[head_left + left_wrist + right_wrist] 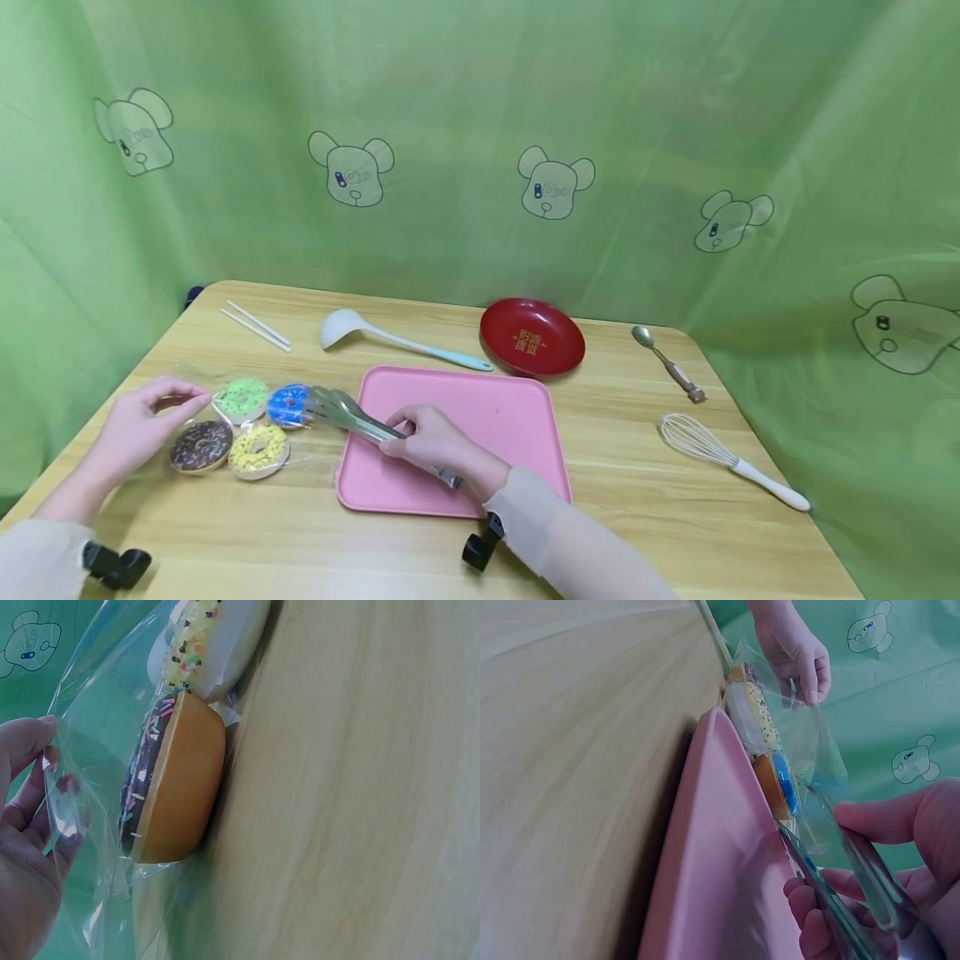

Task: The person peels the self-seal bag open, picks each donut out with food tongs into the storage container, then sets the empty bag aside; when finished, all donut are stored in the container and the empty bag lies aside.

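The clear bag (82, 787) is colourless. Of the doughnuts, one is green (253, 407), one bright blue (283, 408), one yellow with dark and coloured specks (247, 454), one dark brown with multicoloured sprinkles (191, 447) over a tan base. The tongs (356, 421) are silvery; the tray (487, 417), plain pink. The plate (558, 346) is deep red with gold characters. The ladle (375, 331) is white with a pale aqua handle end, the whisk (750, 468) white. Pale mouse heads, dark-outlined, pattern the green curtain (465, 67); the worktop (630, 500) shows light wood grain.

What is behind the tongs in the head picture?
Behind the tongs show the pink tray and the blue donut. The tips partly cover the donut's right side; the strip of tray directly behind the tongs cannot be seen.
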A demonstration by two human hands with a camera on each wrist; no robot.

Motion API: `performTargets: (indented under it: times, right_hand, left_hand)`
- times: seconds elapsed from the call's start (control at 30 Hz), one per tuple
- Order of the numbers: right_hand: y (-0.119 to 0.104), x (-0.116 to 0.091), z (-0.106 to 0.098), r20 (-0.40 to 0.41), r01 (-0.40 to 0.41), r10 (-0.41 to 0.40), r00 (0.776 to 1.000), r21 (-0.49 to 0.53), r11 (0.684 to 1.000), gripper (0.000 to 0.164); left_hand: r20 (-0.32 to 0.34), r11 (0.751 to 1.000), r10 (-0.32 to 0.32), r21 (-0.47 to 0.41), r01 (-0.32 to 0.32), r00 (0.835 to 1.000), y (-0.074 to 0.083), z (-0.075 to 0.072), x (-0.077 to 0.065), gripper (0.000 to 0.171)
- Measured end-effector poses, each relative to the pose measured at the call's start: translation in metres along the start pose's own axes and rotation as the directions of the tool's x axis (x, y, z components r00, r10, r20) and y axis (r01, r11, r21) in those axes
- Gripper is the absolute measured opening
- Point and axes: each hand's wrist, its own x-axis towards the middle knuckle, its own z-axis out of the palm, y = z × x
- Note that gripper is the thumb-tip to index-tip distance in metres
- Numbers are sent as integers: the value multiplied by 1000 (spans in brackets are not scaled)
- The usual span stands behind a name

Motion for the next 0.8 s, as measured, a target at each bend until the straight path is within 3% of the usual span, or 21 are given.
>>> performTargets:
  times: [0.13,0.23,0.47,0.8]
  right_hand:
    - [-2,5,1,34,4,-5,999,21,1000,27]
    - [-3,8,1,65,-12,6,998,97,995,26]
    - [-6,11,1,158,-108,62,985,302,947,22]
    - [-5,17,6,170,-120,60,984,368,922,21]
  left_hand:
    - [8,1000,-8,-4,8,1000,0,0,0,18]
    - [15,1000,-17,-6,17,1000,1,0,0,19]
    - [19,1000,-19,-7,19,1000,1,2,0,19]
    - [17,1000,-15,-19,15,1000,0,1,1,19]
